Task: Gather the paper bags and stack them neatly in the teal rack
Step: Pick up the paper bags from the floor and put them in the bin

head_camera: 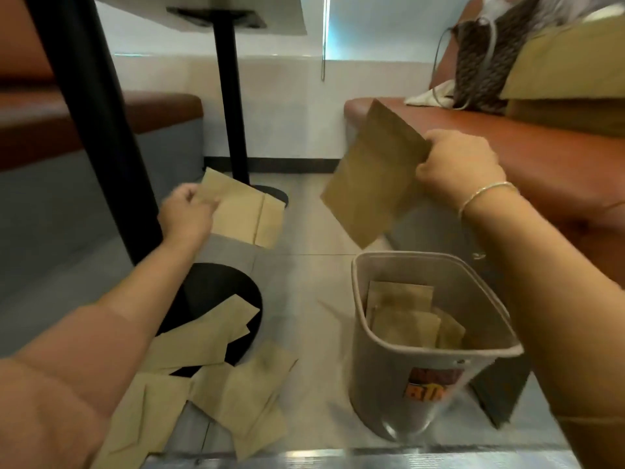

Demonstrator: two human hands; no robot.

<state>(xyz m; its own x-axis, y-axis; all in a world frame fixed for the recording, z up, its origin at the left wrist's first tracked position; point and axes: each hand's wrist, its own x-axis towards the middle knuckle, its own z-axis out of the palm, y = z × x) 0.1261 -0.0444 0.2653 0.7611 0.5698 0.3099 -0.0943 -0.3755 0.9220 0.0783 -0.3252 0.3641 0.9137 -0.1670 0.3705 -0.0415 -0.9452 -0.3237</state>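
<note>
Right hand (456, 164) up high, fingers curled tight on the edge of a flat brown paper bag (375, 184), hanging tilted above the grey rounded plastic bin (436, 363). Left hand (187, 211) pinches the corner of a second brown paper bag (243, 214) low by the black table post (98, 130). Inside the bin, several bags already stand. More loose bags (233, 390) lie scattered on pale floor tiles (314, 299), some across a black round table base (209, 292). Orange bench seat (541, 157) at right.
</note>
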